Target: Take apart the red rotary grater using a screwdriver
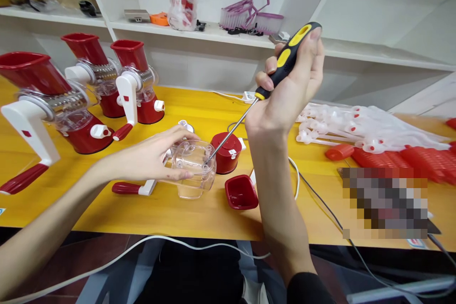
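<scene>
left hand (169,154): holding the clear housing (194,167) over the desk (107,213), nearer its front edge | right hand (295,83): clutching screwdriver (284,61) | that slant could make it skid (yikes, left hand's right there)

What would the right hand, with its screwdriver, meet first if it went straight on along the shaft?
The clear part in the left hand: the tip of the screwdriver seems to be at or inside it, though contact is hard to judge.

Three graters (67,104) were present at left of frame; one screwdriver (284,58) was upper right of centre. Mid-frame contained one housing (195,171), one base (226,156), one hopper (242,193).
</scene>
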`<action>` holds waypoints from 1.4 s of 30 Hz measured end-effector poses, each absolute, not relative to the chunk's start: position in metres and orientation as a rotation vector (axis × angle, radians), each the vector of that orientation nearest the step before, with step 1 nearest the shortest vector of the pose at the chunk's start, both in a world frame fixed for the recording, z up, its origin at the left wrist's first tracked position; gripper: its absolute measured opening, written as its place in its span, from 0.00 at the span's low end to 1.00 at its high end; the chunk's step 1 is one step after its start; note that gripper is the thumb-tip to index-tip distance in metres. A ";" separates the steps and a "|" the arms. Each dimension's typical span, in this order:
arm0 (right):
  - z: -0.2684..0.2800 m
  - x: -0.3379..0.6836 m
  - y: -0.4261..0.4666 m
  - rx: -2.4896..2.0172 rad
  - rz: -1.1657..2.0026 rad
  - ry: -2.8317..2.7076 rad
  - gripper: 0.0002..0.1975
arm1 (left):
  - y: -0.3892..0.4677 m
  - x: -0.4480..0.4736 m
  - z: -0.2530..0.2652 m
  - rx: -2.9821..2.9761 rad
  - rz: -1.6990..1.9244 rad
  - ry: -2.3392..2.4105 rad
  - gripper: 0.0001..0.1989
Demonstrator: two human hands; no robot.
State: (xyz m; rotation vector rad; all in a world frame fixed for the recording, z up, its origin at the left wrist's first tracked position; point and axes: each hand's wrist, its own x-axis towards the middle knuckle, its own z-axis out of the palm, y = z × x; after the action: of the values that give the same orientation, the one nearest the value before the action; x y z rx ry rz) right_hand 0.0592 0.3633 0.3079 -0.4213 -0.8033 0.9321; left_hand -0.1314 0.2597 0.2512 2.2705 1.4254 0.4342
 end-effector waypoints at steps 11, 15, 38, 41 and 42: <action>0.337 0.087 0.334 -0.361 0.787 -0.912 0.10 | 0.266 -0.128 0.239 2.371 0.531 1.308 0.34; 0.344 0.088 0.317 -0.319 0.715 -0.960 0.26 | 0.259 -0.124 0.242 2.455 0.588 1.314 0.35; 0.321 0.061 0.307 -0.195 0.576 -1.317 0.30 | 0.260 -0.102 0.209 2.571 0.976 1.260 0.21; 0.326 0.060 0.306 -0.201 0.690 -1.264 0.31 | 0.254 -0.101 0.203 2.555 1.001 1.368 0.21; 0.329 0.060 0.305 -0.237 0.725 -1.234 0.31 | 0.252 -0.100 0.200 2.547 1.024 1.398 0.21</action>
State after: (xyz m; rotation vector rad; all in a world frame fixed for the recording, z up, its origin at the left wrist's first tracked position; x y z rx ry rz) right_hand 0.0599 0.3053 0.3287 -0.2374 -1.2345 0.7246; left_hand -0.1004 0.2518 0.1997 2.5471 1.3978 1.0237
